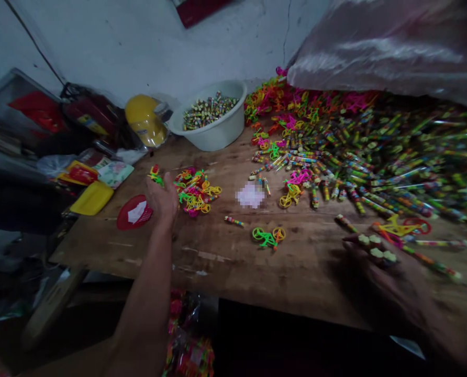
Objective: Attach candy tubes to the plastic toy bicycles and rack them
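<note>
Head view: right hand (394, 283) over the wooden table (296, 272), fingers curled round a tube bundle (377, 248).
Tube risk: a slack hold could drop some among the loose tubes (433, 263) nearby.
Left hand (163, 199): beside the bicycle pile (196, 193); cannot tell whether it pinches the bright piece (155, 171) at its fingertips.
Bicycle risk: if interlocked, one could drag others along.
Red basket (122, 215): beside the left hand; a sweep could knock it.

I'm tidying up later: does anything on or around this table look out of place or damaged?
Nothing looks clearly spilled or broken. One patterned tube lies near the middle of the table, apart from the pile of tubes, so it looks stray. Above, a thin dark line runs down the wall, possibly a crack.
</note>
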`<act>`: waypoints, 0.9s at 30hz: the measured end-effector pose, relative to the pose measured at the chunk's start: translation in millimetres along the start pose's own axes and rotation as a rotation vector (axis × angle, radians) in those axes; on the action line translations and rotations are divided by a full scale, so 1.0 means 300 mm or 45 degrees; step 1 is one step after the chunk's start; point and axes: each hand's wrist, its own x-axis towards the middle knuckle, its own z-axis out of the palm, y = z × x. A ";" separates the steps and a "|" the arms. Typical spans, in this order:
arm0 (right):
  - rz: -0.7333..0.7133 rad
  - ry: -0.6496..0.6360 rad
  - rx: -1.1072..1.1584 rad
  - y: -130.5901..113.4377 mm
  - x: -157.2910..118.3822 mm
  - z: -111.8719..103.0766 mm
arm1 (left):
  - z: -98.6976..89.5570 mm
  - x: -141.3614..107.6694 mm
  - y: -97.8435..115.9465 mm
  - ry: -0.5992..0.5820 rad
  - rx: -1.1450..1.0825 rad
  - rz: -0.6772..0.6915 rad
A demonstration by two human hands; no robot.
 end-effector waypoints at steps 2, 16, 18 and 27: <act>-0.017 -0.032 -0.023 0.004 0.003 0.009 | 0.012 -0.060 0.040 -0.089 -0.110 0.003; -0.157 -0.081 -0.208 -0.128 0.011 -0.036 | 0.166 -0.731 0.379 -1.929 -1.325 -0.709; -0.183 -0.073 -0.203 -0.134 0.018 -0.042 | 0.159 -0.731 0.387 -1.996 -1.319 -0.676; -0.194 -0.069 -0.213 -0.093 -0.015 -0.042 | 0.144 -0.765 0.383 -2.025 -1.274 -0.668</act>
